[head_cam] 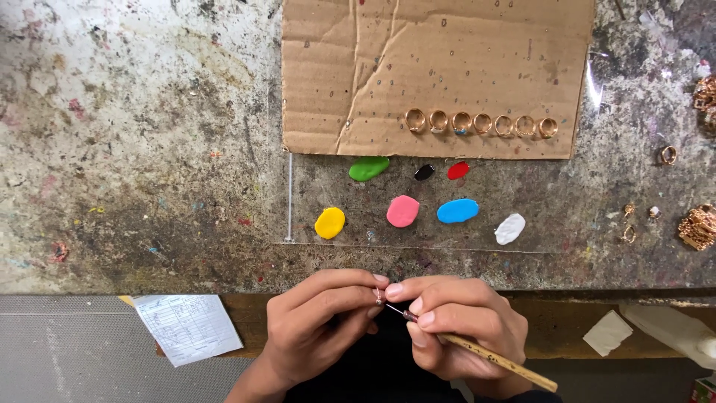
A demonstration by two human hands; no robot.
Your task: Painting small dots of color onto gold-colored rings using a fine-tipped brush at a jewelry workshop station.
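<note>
My left hand (313, 325) pinches a tiny metal piece (378, 296) between thumb and forefinger at the bench's front edge. My right hand (455, 325) grips a thin wooden-handled brush (492, 358); its dark tip touches or nearly touches that piece. The two hands meet fingertip to fingertip. Beyond them, on a clear glass sheet (552, 242), lie paint blobs: yellow (330, 222), pink (403, 211), blue (457, 211), white (510, 228), green (368, 169), black (424, 172) and red (458, 170).
A cardboard sheet (358, 67) at the back carries a row of several gold rings (481, 123). More gold jewellery pieces (697, 227) lie at the right. A printed paper slip (186, 327) lies at the front left, white scraps (608, 332) at the front right.
</note>
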